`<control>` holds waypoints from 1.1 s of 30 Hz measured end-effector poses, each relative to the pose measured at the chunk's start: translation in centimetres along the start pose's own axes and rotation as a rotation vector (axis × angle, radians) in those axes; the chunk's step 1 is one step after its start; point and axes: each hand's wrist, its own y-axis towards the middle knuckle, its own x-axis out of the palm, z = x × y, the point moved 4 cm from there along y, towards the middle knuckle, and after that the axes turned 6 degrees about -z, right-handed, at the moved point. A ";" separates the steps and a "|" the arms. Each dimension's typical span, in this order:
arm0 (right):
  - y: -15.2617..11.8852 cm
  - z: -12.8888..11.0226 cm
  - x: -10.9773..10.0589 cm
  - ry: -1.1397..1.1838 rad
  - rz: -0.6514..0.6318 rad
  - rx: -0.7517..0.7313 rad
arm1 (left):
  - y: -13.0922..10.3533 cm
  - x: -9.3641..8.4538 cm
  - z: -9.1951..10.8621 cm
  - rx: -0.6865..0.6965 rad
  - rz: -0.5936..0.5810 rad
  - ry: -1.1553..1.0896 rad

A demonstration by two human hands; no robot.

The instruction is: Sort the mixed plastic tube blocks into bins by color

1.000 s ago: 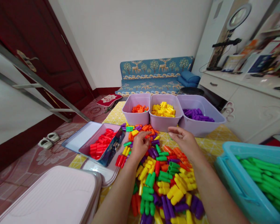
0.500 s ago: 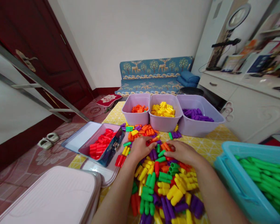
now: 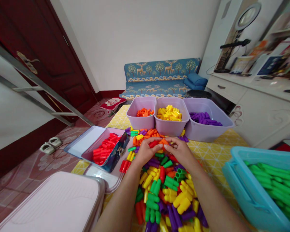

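Observation:
Near the far side of a pile of coloured plastic pieces [image 3: 170, 183], my two hands meet above the table. My left hand [image 3: 147, 149] is closed on a red piece [image 3: 154, 144]. Fingers and thumb of my right hand [image 3: 178, 149] grip an orange piece [image 3: 163, 142], close beside the red one. Whether the two pieces touch is too small to tell. Green, yellow, purple, red and orange pieces lie loose below and around my hands.
Lilac bins hold orange [image 3: 141, 121], yellow [image 3: 171, 127] and purple [image 3: 207, 132] pieces at the back. An open tin [image 3: 87, 151] of red pieces and a pale lid [image 3: 50, 206] are left. A blue bin [image 3: 253, 193] of green pieces stands right.
My right hand has moved left and up from the pile, now gripping an orange piece beside my left hand. My left hand has turned slightly, with its red piece now in clearer view.

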 end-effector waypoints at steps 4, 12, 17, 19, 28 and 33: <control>0.0 -0.3 -0.3 -0.043 0.082 -0.047 | 0.1 -0.3 0.6 0.111 0.038 0.090; -0.4 -1.7 0.0 0.135 0.113 -0.012 | 0.3 -0.3 0.2 0.027 0.084 -0.115; -0.5 -2.5 0.7 0.275 0.095 0.003 | 0.5 -0.7 -0.7 -0.056 0.197 -0.322; -0.5 -2.7 0.9 0.306 0.093 -0.001 | 0.5 -1.3 -0.8 -0.068 0.277 -0.382; -0.6 -3.2 2.0 0.193 -0.028 -0.092 | 0.4 -2.8 -0.2 -0.055 0.445 -0.695; -0.7 -5.4 2.0 0.120 -0.071 -0.183 | 0.4 -2.1 0.1 -0.086 0.338 -0.645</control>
